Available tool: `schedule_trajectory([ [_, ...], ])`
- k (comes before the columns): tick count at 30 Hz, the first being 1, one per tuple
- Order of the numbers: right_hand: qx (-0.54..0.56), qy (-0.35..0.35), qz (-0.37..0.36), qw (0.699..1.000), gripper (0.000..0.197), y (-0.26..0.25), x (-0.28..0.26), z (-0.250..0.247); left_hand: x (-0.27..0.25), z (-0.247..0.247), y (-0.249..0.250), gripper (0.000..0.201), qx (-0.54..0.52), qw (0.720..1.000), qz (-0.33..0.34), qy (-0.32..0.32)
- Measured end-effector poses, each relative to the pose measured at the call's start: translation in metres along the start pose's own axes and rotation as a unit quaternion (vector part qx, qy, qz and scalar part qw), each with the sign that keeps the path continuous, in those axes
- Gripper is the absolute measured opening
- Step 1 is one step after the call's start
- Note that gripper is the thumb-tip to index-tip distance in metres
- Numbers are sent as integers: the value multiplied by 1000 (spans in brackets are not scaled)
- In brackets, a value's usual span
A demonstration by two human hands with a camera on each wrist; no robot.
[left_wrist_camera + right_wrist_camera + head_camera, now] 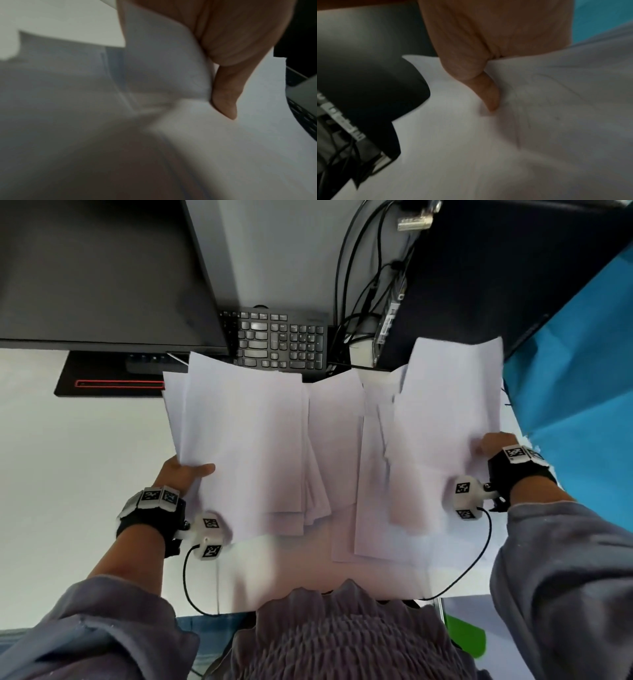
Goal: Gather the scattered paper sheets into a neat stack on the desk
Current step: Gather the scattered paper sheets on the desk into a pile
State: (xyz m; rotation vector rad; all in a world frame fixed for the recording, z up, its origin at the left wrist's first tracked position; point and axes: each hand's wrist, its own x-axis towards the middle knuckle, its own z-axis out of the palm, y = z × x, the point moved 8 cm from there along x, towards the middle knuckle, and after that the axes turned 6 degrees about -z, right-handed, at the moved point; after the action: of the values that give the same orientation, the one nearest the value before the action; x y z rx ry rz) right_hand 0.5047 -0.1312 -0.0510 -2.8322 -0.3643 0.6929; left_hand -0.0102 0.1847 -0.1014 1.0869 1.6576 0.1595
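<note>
Several white paper sheets lie spread over the white desk (68, 460). My left hand (186, 474) pinches the left edge of a loose bundle of sheets (243, 440), thumb on top; the left wrist view shows that thumb (224, 94) pressed on the paper (197, 135). My right hand (493, 445) grips the right edge of another bundle of sheets (445, 412), lifted and blurred. In the right wrist view its thumb (488, 93) lies on the paper (453, 135). More sheets (335, 422) lie flat between the two bundles.
A black keyboard (281, 340) sits just behind the papers, partly under them. A dark monitor (102, 268) with its stand base (109, 378) is at the back left. A second dark monitor (496, 268) and cables (359, 302) are at the back right, with a blue partition (582, 371) beside them.
</note>
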Motion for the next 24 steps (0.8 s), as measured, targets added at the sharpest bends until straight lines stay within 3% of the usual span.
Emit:
schedule_trajectory([
  [3,-66,-82,-19,994,40,10,-16,30,-5,20,4,47,30,999,16,-25],
  [7,-4,-127,40,991,68,28,-24,54,-11,45,11,50,74,995,53,-32],
  [11,28,-124,74,989,107,83,24,84,-12,58,16,49,101,991,77,-32],
  [12,30,-123,76,989,104,83,18,83,-11,59,16,48,107,991,78,-31],
  [15,113,-135,97,980,54,47,-37,67,-13,64,20,46,130,988,85,-24],
  [17,149,-158,93,972,42,34,-52,64,-14,69,22,45,138,986,91,-25],
  [20,182,-163,84,966,45,29,-49,60,-13,73,23,44,143,985,92,-30],
  [23,200,-183,69,960,78,38,-29,68,-12,75,23,46,147,985,89,-32],
  [24,210,-177,59,960,78,46,-15,73,-11,77,23,46,149,984,88,-33],
])
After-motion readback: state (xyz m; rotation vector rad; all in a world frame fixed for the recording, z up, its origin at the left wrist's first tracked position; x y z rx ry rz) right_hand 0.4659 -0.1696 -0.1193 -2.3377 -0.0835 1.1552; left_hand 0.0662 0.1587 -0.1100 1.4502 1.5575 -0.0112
